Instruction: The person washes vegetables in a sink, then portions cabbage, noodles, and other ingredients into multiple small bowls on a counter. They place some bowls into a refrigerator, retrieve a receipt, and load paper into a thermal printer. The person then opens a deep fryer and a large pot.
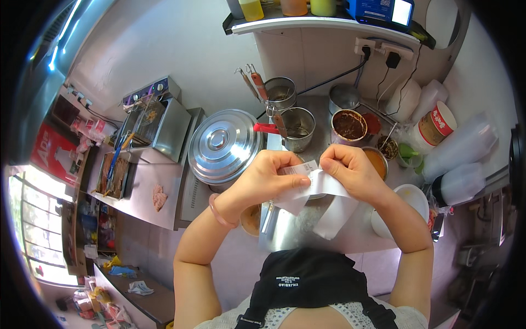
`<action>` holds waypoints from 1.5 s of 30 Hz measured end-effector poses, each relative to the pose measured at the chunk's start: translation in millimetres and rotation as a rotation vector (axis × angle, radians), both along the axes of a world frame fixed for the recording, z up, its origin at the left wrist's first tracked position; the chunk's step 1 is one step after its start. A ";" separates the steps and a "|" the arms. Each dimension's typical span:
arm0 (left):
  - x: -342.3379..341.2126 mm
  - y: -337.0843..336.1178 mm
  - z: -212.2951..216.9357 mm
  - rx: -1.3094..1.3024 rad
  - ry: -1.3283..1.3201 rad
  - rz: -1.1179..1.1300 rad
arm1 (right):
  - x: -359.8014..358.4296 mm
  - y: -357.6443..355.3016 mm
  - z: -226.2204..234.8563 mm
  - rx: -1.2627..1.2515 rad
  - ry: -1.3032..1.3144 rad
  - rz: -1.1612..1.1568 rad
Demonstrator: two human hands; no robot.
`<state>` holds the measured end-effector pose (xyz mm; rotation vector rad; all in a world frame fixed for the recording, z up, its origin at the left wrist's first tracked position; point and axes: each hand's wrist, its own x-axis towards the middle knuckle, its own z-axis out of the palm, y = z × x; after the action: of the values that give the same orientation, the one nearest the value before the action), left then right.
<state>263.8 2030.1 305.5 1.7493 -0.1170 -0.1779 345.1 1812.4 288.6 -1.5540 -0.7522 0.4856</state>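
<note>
In front of my chest, above the steel counter, I hold a strip of white paper receipts [336,213] between both hands. My left hand [269,174] pinches one printed part between thumb and fingers. Beside it, my right hand [350,171] is closed on the strip's other side, thumb and fingertips pressed together. Two loose ends of the paper hang below my hands. Whether the strip is one piece or torn between the hands I cannot tell. A pink bangle [219,213] circles my left wrist.
A large lidded steel pot [223,143] stands left of my hands. Beyond them are a red-handled saucepan [298,130] and a tub of dark red sauce [349,126]. A white bucket [408,203] stands near my right forearm. A fryer [164,129] is farther left.
</note>
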 end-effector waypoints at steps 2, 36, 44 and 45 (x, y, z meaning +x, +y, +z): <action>11.9 4.1 -1.7 -0.005 0.009 -0.011 | 16.0 -5.2 -14.1 0.041 -0.161 -0.133; 308.6 27.8 2.1 -0.627 -0.360 0.557 | -35.2 -120.8 -98.6 0.314 0.346 -0.832; 293.9 30.4 10.9 -0.350 -0.537 0.661 | -45.7 -104.2 -98.1 0.414 0.426 -0.836; 281.9 21.5 2.6 -0.082 -0.635 0.861 | -47.1 -99.8 -93.9 0.486 0.436 -0.867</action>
<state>545.7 2051.6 308.1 1.5755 0.1734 0.9945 298.0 1712.6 194.7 -1.1109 0.1671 -0.0248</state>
